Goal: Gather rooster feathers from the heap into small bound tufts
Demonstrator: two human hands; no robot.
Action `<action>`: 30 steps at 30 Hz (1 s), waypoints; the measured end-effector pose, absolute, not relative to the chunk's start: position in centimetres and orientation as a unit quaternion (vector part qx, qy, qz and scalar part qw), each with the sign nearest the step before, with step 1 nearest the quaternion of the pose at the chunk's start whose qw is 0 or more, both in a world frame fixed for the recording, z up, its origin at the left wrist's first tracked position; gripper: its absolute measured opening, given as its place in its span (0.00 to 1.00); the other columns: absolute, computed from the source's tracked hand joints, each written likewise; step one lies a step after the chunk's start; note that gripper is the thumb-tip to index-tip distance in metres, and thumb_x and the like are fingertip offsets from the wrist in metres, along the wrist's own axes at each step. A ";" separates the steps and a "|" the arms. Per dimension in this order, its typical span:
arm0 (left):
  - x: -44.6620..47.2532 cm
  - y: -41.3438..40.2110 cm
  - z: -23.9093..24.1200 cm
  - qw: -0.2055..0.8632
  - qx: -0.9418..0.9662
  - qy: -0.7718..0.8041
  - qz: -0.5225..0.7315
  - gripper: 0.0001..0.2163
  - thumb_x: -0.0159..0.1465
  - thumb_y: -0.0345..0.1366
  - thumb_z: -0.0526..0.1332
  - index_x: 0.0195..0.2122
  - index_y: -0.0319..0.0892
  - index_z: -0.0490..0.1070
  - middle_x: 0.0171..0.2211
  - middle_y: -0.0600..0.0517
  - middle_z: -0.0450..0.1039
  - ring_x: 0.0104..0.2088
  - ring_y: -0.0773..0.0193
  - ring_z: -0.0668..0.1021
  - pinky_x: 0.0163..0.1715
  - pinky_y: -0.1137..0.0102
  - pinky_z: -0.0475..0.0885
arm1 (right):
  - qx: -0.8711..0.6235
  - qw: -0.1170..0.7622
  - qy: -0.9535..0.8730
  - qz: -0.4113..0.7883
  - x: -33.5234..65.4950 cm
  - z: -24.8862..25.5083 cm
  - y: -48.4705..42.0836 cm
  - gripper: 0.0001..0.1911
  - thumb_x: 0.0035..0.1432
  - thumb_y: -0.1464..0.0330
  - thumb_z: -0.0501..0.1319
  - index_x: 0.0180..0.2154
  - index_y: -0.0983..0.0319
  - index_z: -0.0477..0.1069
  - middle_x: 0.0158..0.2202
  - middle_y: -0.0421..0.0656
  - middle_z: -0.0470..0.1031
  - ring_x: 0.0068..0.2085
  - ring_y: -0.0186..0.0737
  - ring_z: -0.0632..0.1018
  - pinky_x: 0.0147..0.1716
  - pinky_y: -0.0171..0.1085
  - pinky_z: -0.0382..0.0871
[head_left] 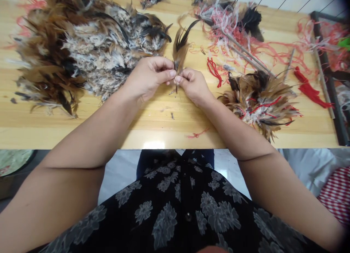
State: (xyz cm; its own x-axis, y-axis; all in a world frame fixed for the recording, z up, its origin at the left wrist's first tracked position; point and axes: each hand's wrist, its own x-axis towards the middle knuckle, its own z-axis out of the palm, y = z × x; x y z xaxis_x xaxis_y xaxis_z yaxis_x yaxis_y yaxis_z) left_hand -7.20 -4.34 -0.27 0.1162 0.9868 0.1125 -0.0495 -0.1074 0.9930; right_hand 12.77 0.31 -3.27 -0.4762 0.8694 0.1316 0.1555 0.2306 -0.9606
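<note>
The fingertips of the left hand (149, 76) and the right hand (196, 88) are pinched close together on the lower end of a small bunch of feathers (180, 53), brown and black. The bunch is between the two hands, over the wooden table (147, 127), its tips pointing away from the person and one dark feather curving right. Just left of the hands lies a large heap of feathers (101, 45), brown, black and pale grey. Near the right forearm sits a smaller feather pile (258, 103) with red strands across it. Beyond the right hand lie a loop of red yarn (214, 72), tangled pink and white string (218, 21), and, farther right, a red tassel (311, 88) beside a dark-edged tray (326, 81).
</note>
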 end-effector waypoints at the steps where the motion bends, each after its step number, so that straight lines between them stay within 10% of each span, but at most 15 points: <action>1: -7.2 -4.2 -0.4 0.518 0.539 0.427 0.508 0.29 0.61 0.54 0.98 0.39 0.51 0.79 0.33 0.51 0.81 0.51 0.40 0.93 0.47 0.54 0.89 | -0.369 0.356 -0.698 0.500 12.8 -3.3 0.3 0.38 0.73 0.40 0.83 0.29 0.55 0.67 0.32 0.38 0.70 0.39 0.39 0.74 0.45 0.41 0.76; 16: -7.9 -2.7 -2.5 0.522 0.540 0.434 0.497 0.33 0.58 0.60 0.97 0.31 0.53 0.74 0.30 0.53 0.77 0.34 0.54 0.82 0.39 0.56 0.83 | -0.346 0.358 -0.696 0.518 12.7 -2.7 0.1 0.37 0.68 0.41 0.87 0.30 0.56 0.70 0.33 0.39 0.76 0.42 0.40 0.78 0.49 0.40 0.82; 30: -7.7 -2.4 -3.2 0.379 0.590 0.468 0.538 0.22 0.66 0.61 0.89 0.37 0.56 0.83 0.36 0.49 0.79 0.45 0.42 0.81 0.53 0.47 0.78 | -0.397 0.412 -0.654 0.494 13.6 -2.1 2.1 0.35 0.77 0.44 0.82 0.32 0.54 0.67 0.31 0.35 0.64 0.40 0.38 0.73 0.51 0.41 0.78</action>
